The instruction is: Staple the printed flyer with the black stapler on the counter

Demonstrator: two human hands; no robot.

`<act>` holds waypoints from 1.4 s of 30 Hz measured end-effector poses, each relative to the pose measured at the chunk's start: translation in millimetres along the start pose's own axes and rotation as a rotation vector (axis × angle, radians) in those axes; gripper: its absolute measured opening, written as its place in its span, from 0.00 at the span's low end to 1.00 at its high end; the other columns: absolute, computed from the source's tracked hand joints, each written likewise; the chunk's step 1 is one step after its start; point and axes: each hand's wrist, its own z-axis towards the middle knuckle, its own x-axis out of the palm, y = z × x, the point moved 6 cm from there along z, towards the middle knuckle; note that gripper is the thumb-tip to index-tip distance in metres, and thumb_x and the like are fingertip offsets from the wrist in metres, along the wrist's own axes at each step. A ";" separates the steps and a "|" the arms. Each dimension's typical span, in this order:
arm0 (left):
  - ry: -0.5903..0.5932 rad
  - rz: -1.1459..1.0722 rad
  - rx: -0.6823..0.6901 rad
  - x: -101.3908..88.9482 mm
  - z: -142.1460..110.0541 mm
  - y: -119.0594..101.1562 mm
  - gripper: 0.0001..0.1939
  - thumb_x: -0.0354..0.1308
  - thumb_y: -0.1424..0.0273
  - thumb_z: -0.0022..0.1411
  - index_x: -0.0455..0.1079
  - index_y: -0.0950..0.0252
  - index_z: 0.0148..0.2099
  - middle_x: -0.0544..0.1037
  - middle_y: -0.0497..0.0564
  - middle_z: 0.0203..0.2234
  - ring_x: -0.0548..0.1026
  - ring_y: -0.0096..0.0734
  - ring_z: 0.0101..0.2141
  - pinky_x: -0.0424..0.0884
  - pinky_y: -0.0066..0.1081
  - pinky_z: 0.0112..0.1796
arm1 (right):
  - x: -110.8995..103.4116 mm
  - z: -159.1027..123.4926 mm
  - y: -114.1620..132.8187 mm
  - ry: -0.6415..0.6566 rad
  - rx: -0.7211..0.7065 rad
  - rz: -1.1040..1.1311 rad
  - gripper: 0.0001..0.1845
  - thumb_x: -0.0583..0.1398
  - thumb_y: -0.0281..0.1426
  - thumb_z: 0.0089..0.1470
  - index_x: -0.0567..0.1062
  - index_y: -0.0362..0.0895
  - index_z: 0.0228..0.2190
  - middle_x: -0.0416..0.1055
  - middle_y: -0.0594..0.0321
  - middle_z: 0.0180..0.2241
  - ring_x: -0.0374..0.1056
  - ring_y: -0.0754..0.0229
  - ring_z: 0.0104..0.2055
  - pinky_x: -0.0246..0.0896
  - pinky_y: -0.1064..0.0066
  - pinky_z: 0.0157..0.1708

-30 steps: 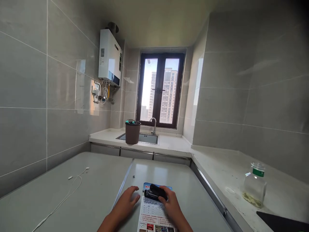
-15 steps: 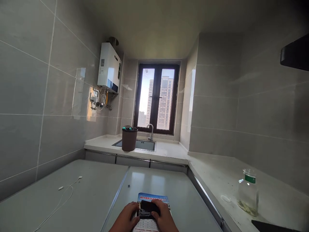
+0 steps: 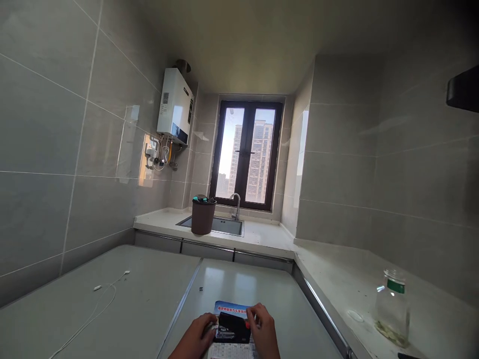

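At the bottom centre, both my hands grip a small black device point(image 3: 232, 327), which looks like a stapler, above a printed leaflet point(image 3: 230, 311) that lies on the grey table point(image 3: 262, 294). My left hand point(image 3: 197, 336) pinches the device's left end, fingers curled. My right hand point(image 3: 262, 329) closes over its right end, with the fingers on top. Most of the leaflet is hidden under my hands and cut by the frame's bottom edge.
A white earphone cable point(image 3: 101, 299) trails over the left table. A glass jar with a green label point(image 3: 392, 307) stands on the right counter, a small round lid point(image 3: 354, 315) near it. Far back are a brown bin point(image 3: 203, 215), a sink and tap point(image 3: 235, 207) under the window.
My left hand came off the table and took the device's left end. Both hands now hold it lower in view. The camera has tilted up.
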 end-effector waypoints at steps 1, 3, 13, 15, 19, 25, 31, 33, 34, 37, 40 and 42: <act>-0.017 -0.015 0.001 -1.2 -0.2 -0.7 0.15 0.55 0.63 0.62 0.75 0.58 0.49 0.80 0.54 0.48 0.73 0.47 0.52 0.66 0.38 0.55 | -2.2 1.3 -0.3 -0.021 -0.004 -0.032 0.33 0.50 0.56 0.63 0.75 0.45 0.21 0.71 0.59 0.25 0.68 0.56 0.29 0.61 0.68 0.32; -0.015 -0.016 0.014 -1.3 -0.3 -1.8 0.13 0.57 0.64 0.60 0.76 0.58 0.46 0.80 0.53 0.47 0.73 0.47 0.51 0.66 0.38 0.55 | -2.9 2.3 -2.3 -0.030 0.002 -0.075 0.40 0.47 0.62 0.61 0.70 0.45 0.15 0.67 0.60 0.21 0.63 0.59 0.25 0.55 0.69 0.28; -0.011 -0.026 0.091 -0.9 -0.1 -4.6 0.09 0.54 0.73 0.59 0.74 0.59 0.40 0.80 0.51 0.43 0.75 0.40 0.47 0.68 0.34 0.51 | 2.5 0.4 -8.3 -0.014 0.069 -0.018 0.35 0.52 0.56 0.60 0.67 0.44 0.13 0.64 0.63 0.18 0.60 0.60 0.24 0.49 0.69 0.27; -0.010 -0.031 0.098 -0.8 -0.9 -4.9 0.10 0.54 0.74 0.58 0.74 0.59 0.40 0.80 0.50 0.44 0.75 0.40 0.47 0.68 0.33 0.51 | 1.7 0.0 -8.8 -0.025 0.066 -0.006 0.33 0.53 0.53 0.60 0.67 0.44 0.14 0.64 0.63 0.19 0.61 0.60 0.24 0.50 0.69 0.27; -0.025 -0.028 0.105 -0.1 -0.4 -2.1 0.13 0.56 0.75 0.55 0.74 0.59 0.42 0.80 0.50 0.45 0.75 0.41 0.49 0.67 0.33 0.53 | 1.8 -0.2 -13.0 -0.033 0.067 -0.014 0.29 0.54 0.49 0.59 0.66 0.45 0.14 0.64 0.64 0.19 0.60 0.60 0.24 0.49 0.69 0.27; -0.046 -0.002 0.080 1.5 1.6 2.5 0.09 0.57 0.72 0.55 0.74 0.60 0.40 0.80 0.52 0.42 0.76 0.42 0.46 0.69 0.34 0.50 | 2.4 0.2 -19.5 -0.046 0.091 -0.036 0.24 0.56 0.44 0.55 0.64 0.45 0.13 0.60 0.67 0.16 0.57 0.61 0.23 0.45 0.69 0.26; -0.047 0.000 0.029 0.9 0.9 1.2 0.08 0.58 0.69 0.56 0.75 0.60 0.39 0.80 0.52 0.42 0.75 0.44 0.46 0.68 0.36 0.52 | 5.4 0.0 -21.3 -0.037 0.112 -0.008 0.20 0.56 0.39 0.52 0.64 0.46 0.13 0.59 0.68 0.16 0.55 0.62 0.22 0.44 0.70 0.26; -0.047 0.000 0.023 1.0 1.5 2.4 0.09 0.59 0.69 0.55 0.75 0.60 0.39 0.80 0.52 0.43 0.75 0.44 0.47 0.67 0.36 0.52 | 7.2 0.4 -22.3 -0.027 0.116 -0.011 0.20 0.55 0.38 0.52 0.63 0.46 0.13 0.59 0.68 0.16 0.56 0.62 0.22 0.44 0.70 0.26; -0.047 -0.002 0.021 1.1 1.8 3.4 0.09 0.59 0.69 0.55 0.75 0.60 0.40 0.80 0.52 0.43 0.75 0.45 0.47 0.67 0.36 0.52 | 8.3 0.7 -22.9 -0.019 0.114 -0.014 0.19 0.55 0.38 0.52 0.63 0.46 0.13 0.59 0.68 0.16 0.56 0.62 0.23 0.44 0.70 0.26; -0.039 -0.006 0.016 1.4 2.2 6.4 0.09 0.59 0.69 0.55 0.75 0.60 0.40 0.80 0.52 0.44 0.74 0.45 0.48 0.66 0.37 0.53 | 11.1 1.7 -24.2 -0.008 0.099 -0.036 0.18 0.54 0.38 0.51 0.62 0.46 0.14 0.59 0.68 0.17 0.56 0.62 0.23 0.44 0.70 0.27; -0.043 -0.015 0.027 1.2 1.7 7.9 0.10 0.60 0.68 0.55 0.76 0.60 0.41 0.80 0.52 0.44 0.74 0.45 0.49 0.65 0.37 0.54 | 12.8 2.6 -25.3 -0.013 0.081 -0.072 0.18 0.54 0.38 0.51 0.60 0.46 0.14 0.57 0.69 0.17 0.54 0.63 0.23 0.42 0.70 0.27; -0.055 -0.034 0.037 1.3 1.5 8.5 0.10 0.60 0.68 0.55 0.76 0.61 0.41 0.79 0.53 0.44 0.74 0.45 0.48 0.66 0.36 0.53 | 13.7 3.3 -26.1 -0.021 0.065 -0.095 0.17 0.54 0.37 0.50 0.59 0.46 0.14 0.57 0.69 0.17 0.53 0.64 0.23 0.41 0.70 0.26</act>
